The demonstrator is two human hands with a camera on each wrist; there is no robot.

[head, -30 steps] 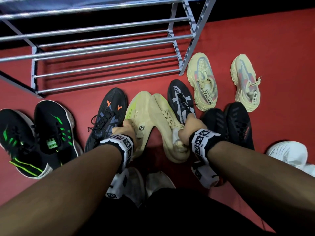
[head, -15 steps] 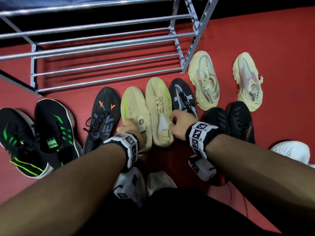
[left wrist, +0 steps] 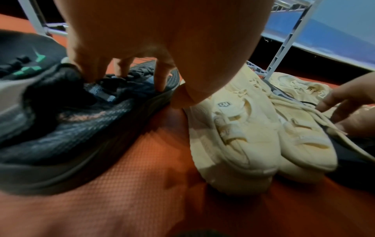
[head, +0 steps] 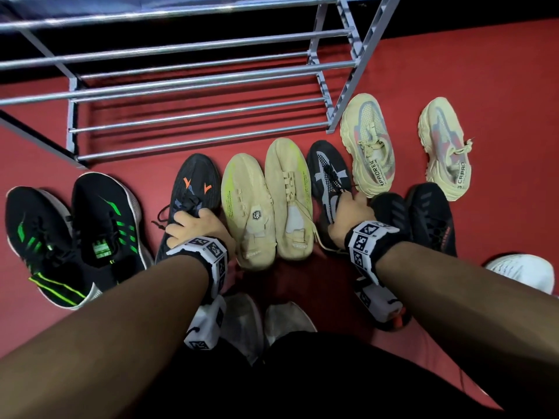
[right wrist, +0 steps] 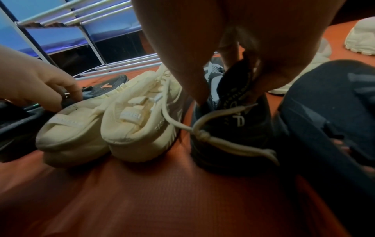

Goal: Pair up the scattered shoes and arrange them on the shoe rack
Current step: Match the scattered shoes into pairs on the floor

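- While down on the orange-marked black shoe (head: 193, 195), left hand (head: 196, 228) with fingers (left wrist: 162, 77) curled, tips pressing its laces and upper.
- Right hand (head: 351, 213) pinching the tongue of the black-and-grey shoe (head: 328, 173).
- Between them, cream pair (head: 269, 201) side by side, touching, on the red floor (head: 499, 71).
- Just beyond, shoe rack (head: 193, 83), bars bare.
- Far left, green-striped black pair (head: 75, 237).

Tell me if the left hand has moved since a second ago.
Yes. The left hand has left the cream shoe, which lies flat beside its mate, and shifted left onto the black shoe with orange marks.
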